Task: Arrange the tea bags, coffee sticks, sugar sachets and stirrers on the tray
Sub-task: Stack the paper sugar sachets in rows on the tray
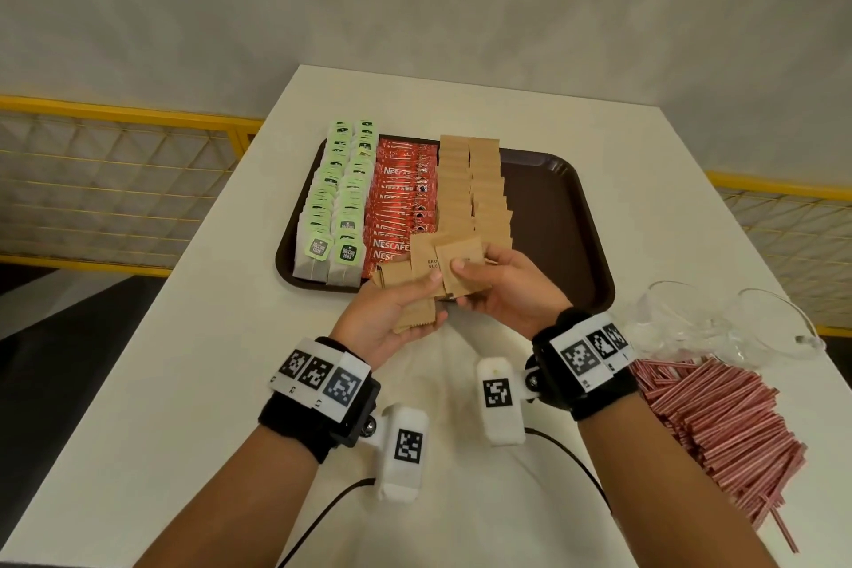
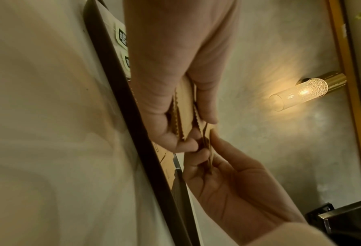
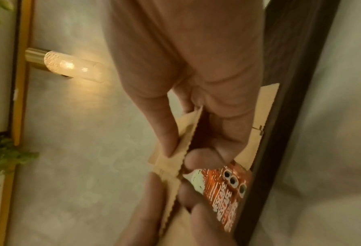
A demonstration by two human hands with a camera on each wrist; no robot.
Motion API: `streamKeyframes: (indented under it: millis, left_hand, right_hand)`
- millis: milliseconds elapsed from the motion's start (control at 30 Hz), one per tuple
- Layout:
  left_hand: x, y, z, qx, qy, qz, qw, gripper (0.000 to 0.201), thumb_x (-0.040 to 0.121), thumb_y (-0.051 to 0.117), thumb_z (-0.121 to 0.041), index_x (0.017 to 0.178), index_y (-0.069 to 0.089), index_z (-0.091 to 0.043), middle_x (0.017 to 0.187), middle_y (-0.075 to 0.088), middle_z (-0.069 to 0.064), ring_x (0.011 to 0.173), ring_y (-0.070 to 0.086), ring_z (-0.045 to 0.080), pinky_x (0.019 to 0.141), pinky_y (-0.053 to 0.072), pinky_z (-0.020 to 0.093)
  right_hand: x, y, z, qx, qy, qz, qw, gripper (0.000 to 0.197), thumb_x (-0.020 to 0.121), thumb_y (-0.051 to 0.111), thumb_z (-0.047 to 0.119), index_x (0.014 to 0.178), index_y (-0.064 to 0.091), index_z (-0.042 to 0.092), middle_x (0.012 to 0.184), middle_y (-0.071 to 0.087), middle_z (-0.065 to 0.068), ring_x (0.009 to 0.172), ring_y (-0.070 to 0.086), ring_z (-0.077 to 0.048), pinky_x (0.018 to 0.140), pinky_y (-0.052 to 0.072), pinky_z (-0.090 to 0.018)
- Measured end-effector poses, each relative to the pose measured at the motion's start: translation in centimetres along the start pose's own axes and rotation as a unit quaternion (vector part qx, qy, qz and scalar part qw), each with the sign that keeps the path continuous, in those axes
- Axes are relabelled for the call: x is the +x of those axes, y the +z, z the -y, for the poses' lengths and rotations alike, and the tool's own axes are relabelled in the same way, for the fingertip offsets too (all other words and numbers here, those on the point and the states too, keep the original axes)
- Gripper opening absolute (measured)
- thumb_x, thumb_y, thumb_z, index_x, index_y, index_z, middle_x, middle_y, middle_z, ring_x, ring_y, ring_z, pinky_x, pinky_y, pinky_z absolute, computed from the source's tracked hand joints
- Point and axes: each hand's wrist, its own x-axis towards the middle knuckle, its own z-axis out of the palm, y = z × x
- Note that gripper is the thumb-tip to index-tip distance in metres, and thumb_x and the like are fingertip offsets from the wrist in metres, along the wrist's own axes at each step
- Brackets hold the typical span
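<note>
Head view. The brown tray (image 1: 571, 217) sat on the white table (image 1: 184, 360). Its left part was filled in rows: tea bags (image 1: 332, 217) at the far left, red coffee sticks (image 1: 401, 198) beside them, brown sugar sachets (image 1: 475, 189) next in overlapping files. The tray's right part was bare, evidently reserved for the stirrers (image 1: 719, 420), which lay in a loose heap on the table near the right forearm, beside a clear plastic bag (image 1: 719, 327). Both hands hovered over the tray's near edge. The left hand (image 1: 392, 314) cradled a fanned bundle of held sachets (image 1: 442, 263), fingers curled beneath and thumb on top; the right hand (image 1: 507, 291) pinched the top of that bundle, apparently to peel sachets off for the near end of the sugar rows.

Left wrist view. The left fingers (image 2: 166, 106) were curled round the serrated sachet edges; the right hand met them from below. The tray rim (image 2: 133, 116) ran just beside the knuckles.

Right wrist view. The right thumb (image 3: 166, 136) and forefinger pinched a sachet. Coffee sticks lay directly below, against the rim, so room at that edge appeared tight.
</note>
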Motion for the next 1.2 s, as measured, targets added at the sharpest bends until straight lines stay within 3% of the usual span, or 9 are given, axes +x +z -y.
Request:
streamKeyframes:
  millis: [100,200,467,667,767,867,1033,1100,1200]
  left_hand:
    - [0.1,-0.3,0.0,-0.011,0.013,0.013,1.000,0.027,0.079,0.067,-0.015,0.105,0.064,-0.019,0.084,0.067,0.001,0.076,0.062,0.011,0.065,0.057,0.031]
    - [0.2,-0.8,-0.3,-0.037,0.012,0.016,0.999,0.014,0.077,0.066,-0.023,0.090,0.062,-0.023,0.082,0.061,-0.001,0.072,0.059,0.010,0.066,0.055,0.031]
    - [0.0,-1.3,-0.6,-0.057,-0.008,-0.009,0.998,0.003,0.087,0.061,-0.019,0.089,0.060,-0.022,0.081,0.062,0.000,0.070,0.062,0.010,0.068,0.056,0.032]
    - [0.1,-1.4,-0.5,-0.068,-0.023,-0.018,0.997,0.002,0.086,0.062,-0.020,0.088,0.060,-0.019,0.080,0.064,0.002,0.072,0.063,0.012,0.071,0.057,0.035]
    - [0.1,-1.2,-0.7,-0.078,-0.026,-0.011,0.997,0.005,0.088,0.059,-0.017,0.093,0.060,-0.016,0.084,0.064,0.005,0.081,0.063,0.016,0.075,0.056,0.040]
    - [0.1,-0.9,-0.8,-0.100,-0.032,0.012,0.994,0.020,0.091,0.050,-0.007,0.109,0.057,-0.010,0.096,0.065,0.010,0.093,0.062,0.022,0.076,0.055,0.046]
    - [0.2,-0.8,-0.9,-0.113,-0.044,0.043,0.992,0.032,0.091,0.033,0.002,0.112,0.056,-0.006,0.110,0.062,0.015,0.105,0.059,0.027,0.080,0.054,0.049]
    - [0.2,-0.9,-1.0,-0.110,-0.046,0.046,0.992,0.034,0.091,0.033,0.003,0.115,0.054,-0.005,0.109,0.063,0.015,0.105,0.059,0.027,0.080,0.053,0.049]
    - [0.1,-1.0,-1.2,-0.102,-0.043,0.042,0.993,0.034,0.091,0.032,0.004,0.117,0.053,-0.004,0.107,0.064,0.014,0.106,0.059,0.027,0.079,0.053,0.049]
  right_hand:
    - [0.4,-0.7,0.9,-0.055,-0.019,-0.074,0.996,0.012,0.090,0.055,0.001,0.096,0.059,0.010,0.091,0.067,-0.004,0.079,0.064,-0.016,0.059,0.051,-0.024]
    - [1.5,-2.2,1.6,-0.180,-0.005,-0.170,0.969,0.007,0.088,0.060,0.006,0.094,0.060,0.010,0.098,0.066,-0.006,0.091,0.062,-0.019,0.069,0.051,-0.026]
    - [5.1,-2.9,0.3,-0.313,0.078,-0.230,0.918,0.059,0.075,0.077,0.014,0.127,0.052,0.002,0.124,0.059,-0.016,0.103,0.063,-0.027,0.086,0.055,-0.039]
    - [4.6,-2.9,0.4,-0.310,0.053,-0.247,0.917,0.024,0.082,0.070,0.015,0.095,0.065,-0.004,0.116,0.061,-0.025,0.101,0.064,-0.031,0.089,0.053,-0.044]
    - [3.8,-4.2,1.2,-0.223,0.053,-0.256,0.939,0.023,0.088,0.061,0.012,0.109,0.065,0.003,0.113,0.063,-0.016,0.096,0.060,-0.025,0.072,0.052,-0.029]
    - [3.3,-5.7,1.9,-0.217,0.060,-0.266,0.937,0.014,0.087,0.060,0.009,0.100,0.064,0.014,0.112,0.063,-0.011,0.090,0.054,-0.022,0.059,0.040,-0.024]
    - [3.7,-6.2,1.5,-0.269,0.062,-0.271,0.922,0.015,0.084,0.064,0.002,0.076,0.059,0.013,0.107,0.067,-0.014,0.089,0.063,-0.021,0.064,0.052,-0.024]
    - [4.0,-6.0,1.3,-0.278,0.068,-0.274,0.918,0.017,0.080,0.069,0.002,0.074,0.057,0.012,0.104,0.067,-0.016,0.092,0.066,-0.024,0.076,0.057,-0.034]
    - [4.3,-5.9,1.2,-0.324,0.088,-0.286,0.898,0.020,0.076,0.075,0.008,0.072,0.056,0.012,0.082,0.065,-0.010,0.080,0.065,-0.022,0.084,0.056,-0.041]
